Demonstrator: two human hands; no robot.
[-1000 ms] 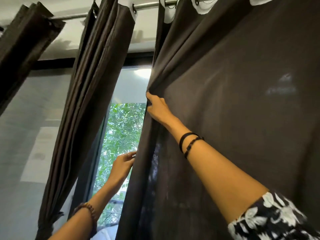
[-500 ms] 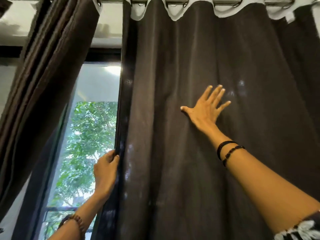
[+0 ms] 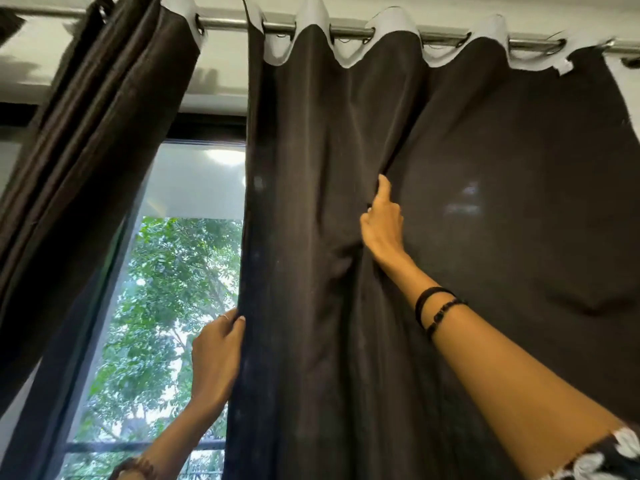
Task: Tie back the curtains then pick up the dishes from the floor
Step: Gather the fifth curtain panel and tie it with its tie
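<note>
Gathering the right curtain: flat palm half a sec ago, now a pinched fold.

The dark right curtain hangs from the rod, covering the right side of the window. Our right hand, spread open on the cloth 0.5 s ago, has closed on a vertical fold mid-panel, w/ the thumb pointing up; creases run up from that grip toward the rings. Our left hand grips the curtain's inner edge lower down, same as before, fingers wrapped round the hem. The left curtain hangs bunched and slanting away at left; whether it's tied we can't tell. Trees show thru the gap. We judge the tie-back step is early: cloth is only starting to bunch, no tie in view. Dishes and floor are out of frame, so that part isn't begun.
</note>
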